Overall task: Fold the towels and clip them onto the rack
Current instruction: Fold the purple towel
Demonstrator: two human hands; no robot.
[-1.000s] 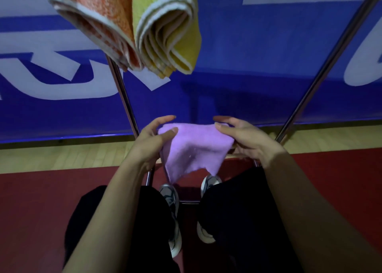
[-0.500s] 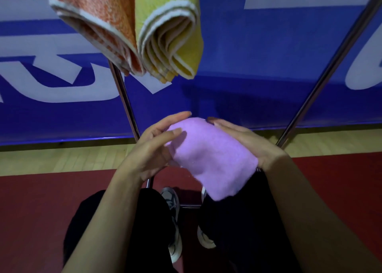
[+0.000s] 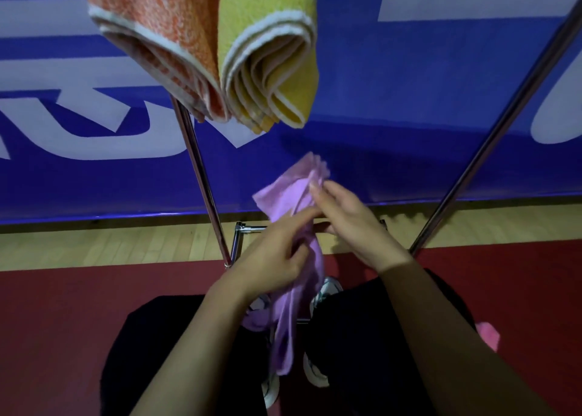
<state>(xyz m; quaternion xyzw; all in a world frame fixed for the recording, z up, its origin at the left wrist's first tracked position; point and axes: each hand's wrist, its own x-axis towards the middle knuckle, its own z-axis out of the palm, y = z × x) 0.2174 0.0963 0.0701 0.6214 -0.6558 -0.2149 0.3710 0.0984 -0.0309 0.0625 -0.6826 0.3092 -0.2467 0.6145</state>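
A small purple towel [image 3: 289, 192] is held between both hands in the middle of the view, folded lengthwise, its lower end dangling down between my legs. My left hand [image 3: 271, 258] grips its middle from the left. My right hand [image 3: 346, 223] pinches its upper part from the right, fingertips near the top corner. Above, a folded orange towel [image 3: 157, 37] and a folded yellow towel [image 3: 271, 53] hang side by side from the top of the rack, whose slanted metal legs [image 3: 201, 176] run down on both sides.
A second rack leg [image 3: 491, 138] slants on the right. Behind stands a blue banner wall [image 3: 409, 100]. The floor is wood strip then red mat [image 3: 63, 321]. A pink cloth [image 3: 488, 335] lies at the right beside my leg. My shoes [image 3: 327, 289] stand below the towel.
The purple towel went from a flat spread piece to a narrow lengthwise fold hanging down. Both hands moved closer together and slightly right.
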